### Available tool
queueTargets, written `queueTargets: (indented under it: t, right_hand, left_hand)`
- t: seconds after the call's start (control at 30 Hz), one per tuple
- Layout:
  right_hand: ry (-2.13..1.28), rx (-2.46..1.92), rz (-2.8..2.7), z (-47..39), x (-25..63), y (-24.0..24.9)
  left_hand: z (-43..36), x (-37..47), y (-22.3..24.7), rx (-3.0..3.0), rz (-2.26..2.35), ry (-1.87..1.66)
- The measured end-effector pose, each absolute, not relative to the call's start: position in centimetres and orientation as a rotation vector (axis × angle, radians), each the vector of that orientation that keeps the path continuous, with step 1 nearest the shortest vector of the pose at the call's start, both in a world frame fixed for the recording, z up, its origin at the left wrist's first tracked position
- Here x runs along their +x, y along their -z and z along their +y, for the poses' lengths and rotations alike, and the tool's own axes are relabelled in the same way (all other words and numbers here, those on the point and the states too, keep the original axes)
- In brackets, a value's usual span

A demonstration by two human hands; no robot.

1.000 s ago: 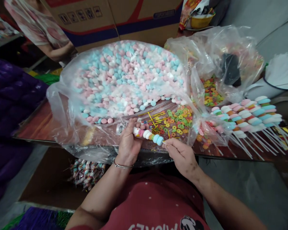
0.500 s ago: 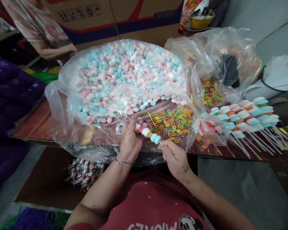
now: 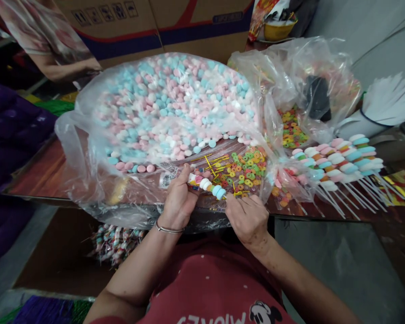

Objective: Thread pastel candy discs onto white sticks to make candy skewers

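Between my hands is a marshmallow skewer (image 3: 207, 185), threaded with white, pink and blue marshmallows and small orange-yellow pieces. My left hand (image 3: 180, 198) is closed round its far end, thumb up, with clear printed wrapping beside it. At the near end, just past the blue marshmallows, my right hand (image 3: 249, 219) pinches with its knuckles turned up. The fingertips are hidden, so whether a tie is among them cannot be seen. Yellow twist ties (image 3: 212, 167) and colourful candy rings (image 3: 248, 168) lie just beyond.
A large clear bag of pastel marshmallows (image 3: 175, 103) covers the table's middle. To the right lie stacked marshmallow skewers (image 3: 337, 159), near a container of white sticks (image 3: 364, 123). Below left, an open carton (image 3: 54, 256) holds wrapped skewers. Another person's arm (image 3: 65, 69) is at far left.
My right hand has rolled over at the skewer's near end, from fingers showing to knuckles up. My left hand keeps its hold. The whole view has shifted slightly.
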State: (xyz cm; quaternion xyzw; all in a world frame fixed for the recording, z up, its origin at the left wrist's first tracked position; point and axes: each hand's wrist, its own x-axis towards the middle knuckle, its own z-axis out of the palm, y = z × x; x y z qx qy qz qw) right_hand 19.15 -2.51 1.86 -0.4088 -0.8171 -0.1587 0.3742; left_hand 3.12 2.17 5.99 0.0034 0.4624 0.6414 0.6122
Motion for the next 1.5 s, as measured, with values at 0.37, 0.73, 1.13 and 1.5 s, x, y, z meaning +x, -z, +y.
queueTargets:
  t: [0.37, 0.73, 1.13, 1.5]
  right_hand:
    - [0.075, -1.147, -2.023, -2.5, 19.1, -1.5]
    - [0.049, -1.052, -2.057, -3.3, 17.0, -1.4]
    - [-0.984, -1.189, -1.634, -3.4, 19.0, -1.5]
    - [-0.146, -1.019, -2.01, -3.0, 18.3, -1.1]
  left_hand:
    - [2.6, 2.9, -5.6, -0.08, 1.032, -1.425]
    - [1.2, 5.0, -4.1, 0.255, 0.954, -1.533]
    - [0.1, 3.1, -4.8, 0.436, 0.816, -1.414]
    - [4.0, 0.9, -5.5, 0.106, 0.905, -1.679]
